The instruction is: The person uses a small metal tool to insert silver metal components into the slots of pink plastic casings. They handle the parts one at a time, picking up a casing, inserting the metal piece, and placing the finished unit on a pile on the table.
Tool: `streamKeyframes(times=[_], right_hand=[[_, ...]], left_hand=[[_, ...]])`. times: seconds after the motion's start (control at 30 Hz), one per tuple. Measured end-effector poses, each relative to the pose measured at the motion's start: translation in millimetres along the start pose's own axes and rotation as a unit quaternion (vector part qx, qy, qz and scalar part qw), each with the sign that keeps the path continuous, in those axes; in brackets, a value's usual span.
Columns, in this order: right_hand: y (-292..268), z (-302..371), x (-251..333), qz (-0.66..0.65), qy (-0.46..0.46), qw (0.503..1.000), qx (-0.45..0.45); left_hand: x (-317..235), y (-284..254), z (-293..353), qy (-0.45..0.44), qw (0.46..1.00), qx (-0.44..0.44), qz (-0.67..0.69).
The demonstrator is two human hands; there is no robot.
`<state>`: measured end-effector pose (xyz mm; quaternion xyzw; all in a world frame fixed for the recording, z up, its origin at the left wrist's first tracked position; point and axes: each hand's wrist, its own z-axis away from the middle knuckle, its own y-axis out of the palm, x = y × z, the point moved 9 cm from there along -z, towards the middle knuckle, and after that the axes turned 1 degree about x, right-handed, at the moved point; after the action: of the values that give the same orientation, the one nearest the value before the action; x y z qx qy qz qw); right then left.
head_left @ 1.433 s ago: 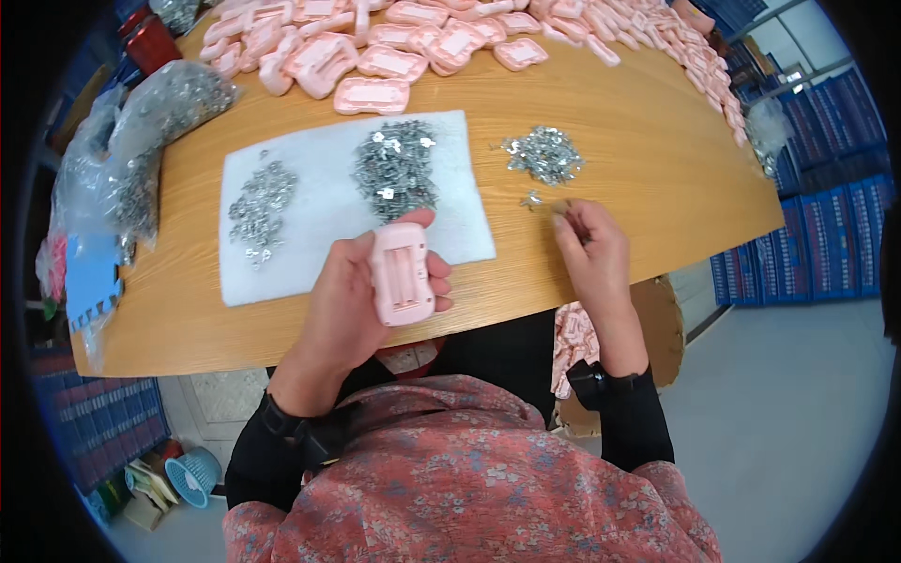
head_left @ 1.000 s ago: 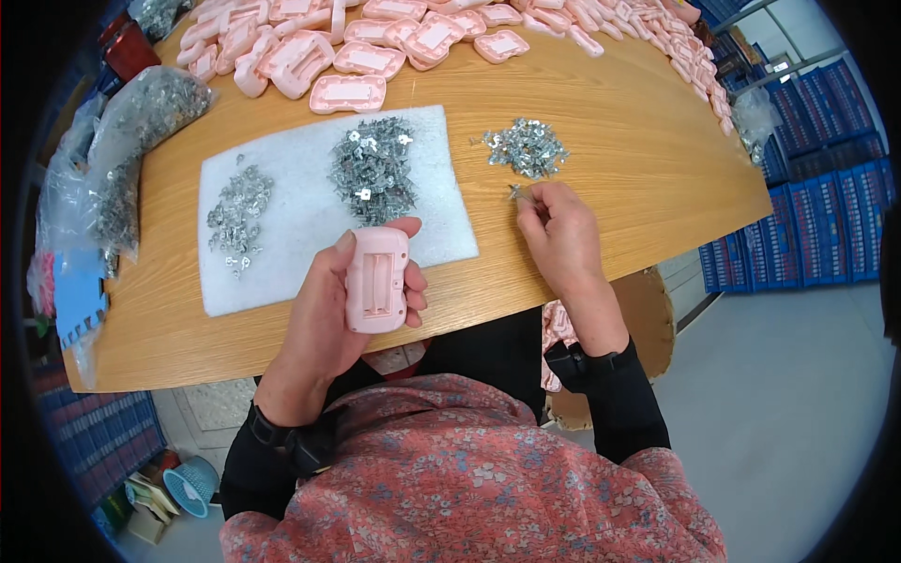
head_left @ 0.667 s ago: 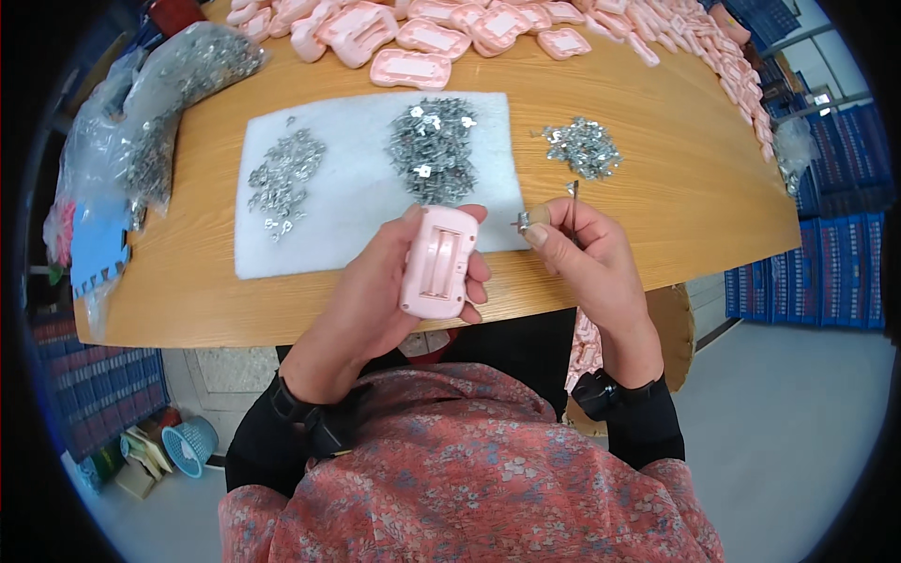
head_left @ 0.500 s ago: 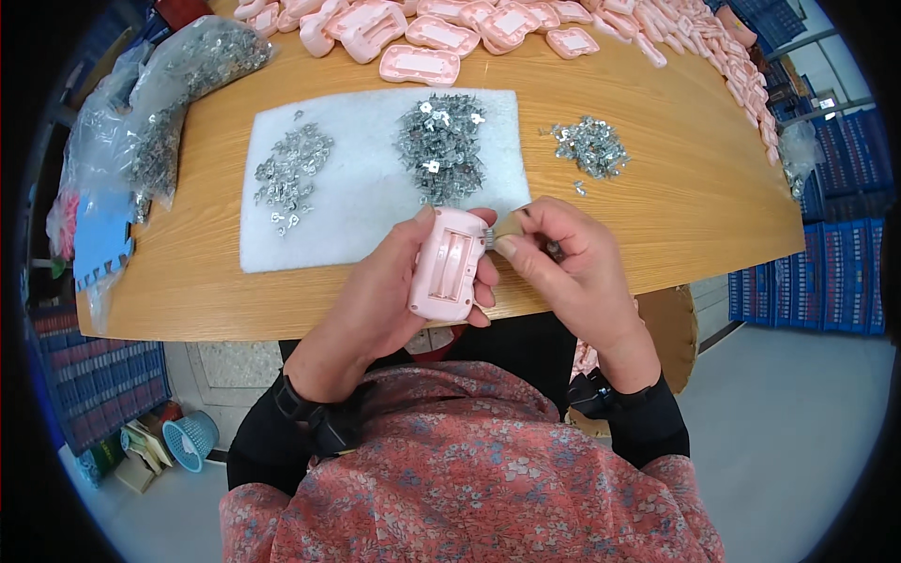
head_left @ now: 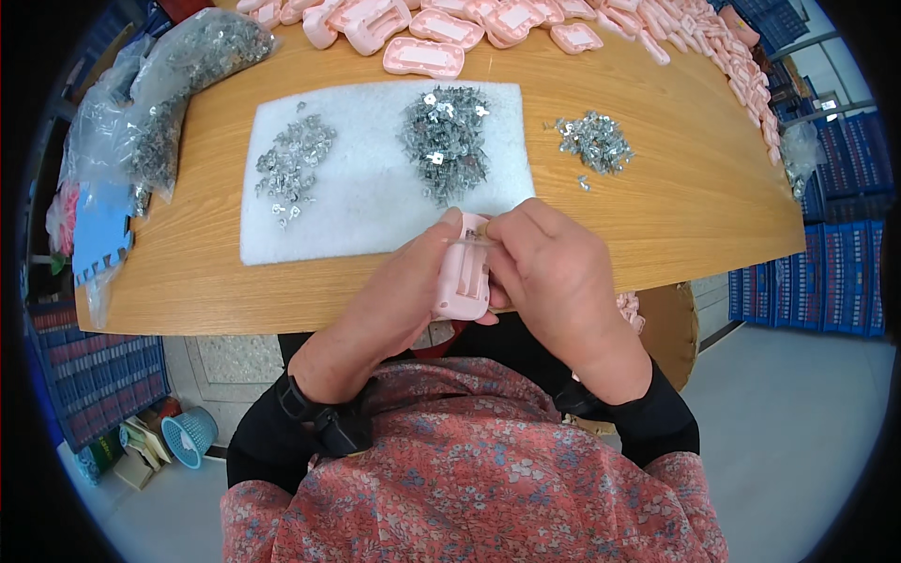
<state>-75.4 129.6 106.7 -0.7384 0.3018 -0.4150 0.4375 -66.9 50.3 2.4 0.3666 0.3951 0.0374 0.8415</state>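
Note:
My left hand is wrapped round a pale pink plastic housing, its thumb along the upper edge. A long recessed battery bay with two channels faces up. My right hand is closed in a pinch at the bay's far end, pressing a small metal contact there. A thin pale strip crosses the housing by these fingertips; I cannot make out what it is. Beyond the hands, a white foam sheet carries a dense heap of metal contacts and a looser scatter of small metal pieces.
On the wooden table, a third small metal pile lies right of the foam. Many pink housings line the far edge. Clear bags of metal parts and a blue foam mat sit at left.
My right hand has moved left and over the housing's far end, bringing the small metal contact from beside it into the bay. The housing has shifted slightly right and turned.

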Motion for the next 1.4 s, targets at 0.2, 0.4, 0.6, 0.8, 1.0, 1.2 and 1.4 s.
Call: streamKeyframes(times=[0.2, 0.4, 0.6, 0.8, 1.0, 1.2, 1.4], right_hand=[[-3.3, 9.7, -18.7, -0.110, 0.026, 0.992, -0.049], [36.0, 22.4, -46.6, -0.436, 0.230, 0.869, 0.042], [43.3, 25.1, -52.1, -0.530, 0.255, 0.805, 0.079], [42.1, 26.6, -52.3, -0.472, 0.239, 0.844, 0.083], [42.6, 26.5, -49.9, -0.479, 0.240, 0.841, 0.079], [41.2, 26.3, -48.5, -0.524, 0.256, 0.808, 0.081], [43.2, 30.8, -59.9, -0.523, 0.263, 0.804, 0.108]], left_hand=[[4.7, -3.6, -2.9, -0.008, 0.999, 0.028, 0.026], [-2.3, 4.0, -0.5, 0.037, 0.997, 0.067, 0.006], [-3.4, 3.2, 0.8, 0.058, 0.996, 0.060, -0.040], [-2.5, 4.1, 1.3, 0.050, 0.994, 0.057, -0.072], [-1.4, 4.4, 2.1, 0.052, 0.994, 0.063, -0.068], [-8.2, 4.4, 8.4, 0.054, 0.992, 0.023, -0.108], [-31.2, 6.3, 15.7, 0.122, 0.943, -0.004, -0.308]])
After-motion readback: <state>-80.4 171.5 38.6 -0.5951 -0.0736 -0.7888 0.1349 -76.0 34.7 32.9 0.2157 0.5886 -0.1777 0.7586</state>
